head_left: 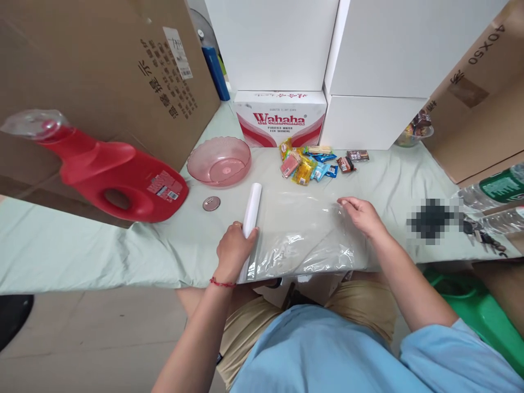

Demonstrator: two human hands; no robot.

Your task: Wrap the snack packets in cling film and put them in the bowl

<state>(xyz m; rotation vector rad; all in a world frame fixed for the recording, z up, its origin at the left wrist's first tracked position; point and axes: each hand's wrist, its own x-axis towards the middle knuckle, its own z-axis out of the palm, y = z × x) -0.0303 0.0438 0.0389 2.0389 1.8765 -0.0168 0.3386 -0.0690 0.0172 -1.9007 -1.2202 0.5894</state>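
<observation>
My left hand is closed round a white roll, which lies slantwise on the cloth. Its lower end reaches the table's front edge. To the right of the roll a clear plastic bag lies flat, shiny and wrinkled near the front. My right hand pinches the upper right edge of this bag between thumb and fingertips. Beyond the bag sits a small heap of wrapped snacks in yellow, blue and pink. A pink ribbed bowl stands behind and left of the roll, and a small round badge lies in front of it.
A large red detergent bottle leans by a cardboard box on the left. White boxes and a Wahaha carton stand at the back. Plastic bottles and keys lie at right, near a green stool.
</observation>
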